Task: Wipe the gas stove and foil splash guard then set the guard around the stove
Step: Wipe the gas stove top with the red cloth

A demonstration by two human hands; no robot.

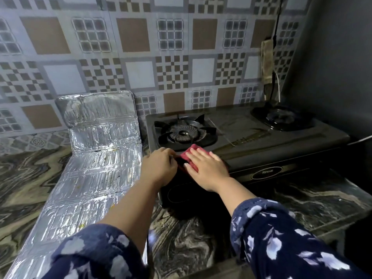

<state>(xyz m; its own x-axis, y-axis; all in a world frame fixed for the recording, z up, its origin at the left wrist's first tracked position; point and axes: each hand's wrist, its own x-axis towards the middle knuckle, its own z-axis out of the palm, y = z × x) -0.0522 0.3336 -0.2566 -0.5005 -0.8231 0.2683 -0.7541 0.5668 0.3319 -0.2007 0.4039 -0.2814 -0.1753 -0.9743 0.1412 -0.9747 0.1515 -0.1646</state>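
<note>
A black two-burner gas stove (261, 141) stands on the marble-patterned counter against the tiled wall. A red cloth (190, 156) lies on its front left corner. My right hand (207, 168) presses flat on the cloth, fingers spread. My left hand (159, 168) is curled at the cloth's left edge, pinching it. The foil splash guard (94, 158) lies unfolded on the counter left of the stove, its far panel leaning up against the wall, with food specks on it.
A left burner (184, 132) with its pan support and a right burner (281, 117) sit on the stove top. A power strip and cables (268, 63) hang in the corner by a dark side wall (332, 67). The counter's front edge (332, 224) runs at right.
</note>
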